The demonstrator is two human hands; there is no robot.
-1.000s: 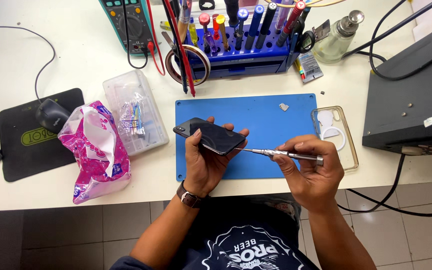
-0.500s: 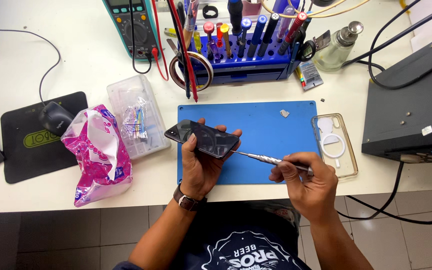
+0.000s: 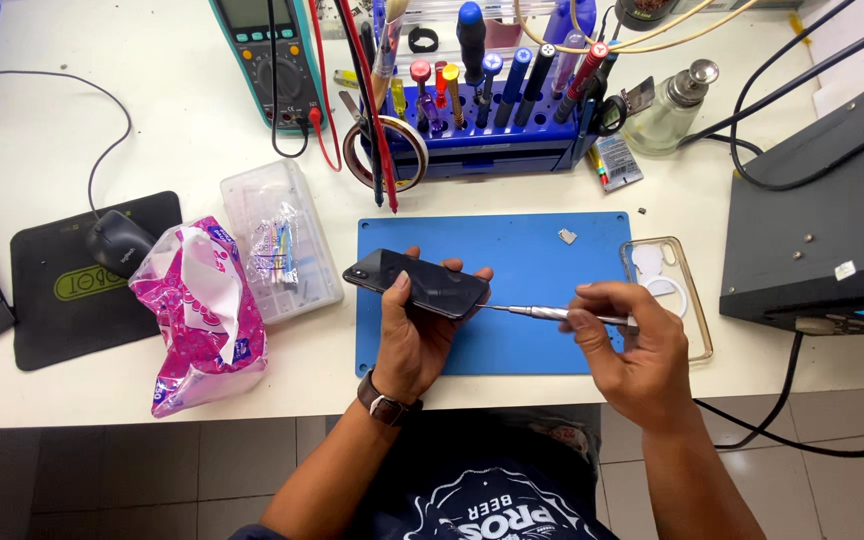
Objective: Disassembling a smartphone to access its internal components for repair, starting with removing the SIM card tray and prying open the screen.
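Your left hand [image 3: 420, 335] still grips the dark phone [image 3: 415, 283] at frame centre above the blue mat [image 3: 532, 345]; your right hand [image 3: 630, 340] has brought the screwdriver [image 3: 552, 313] tip to the phone's bottom edge, so the screw work can begin.

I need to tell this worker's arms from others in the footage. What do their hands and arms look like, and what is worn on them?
Both forearms are bare, with no sleeves reaching into view and no gloves. The left hand has a watch with a dark brown strap at the wrist. The right hand and its wrist carry nothing: no ring or band shows. Below, a dark shirt with a white print is worn.
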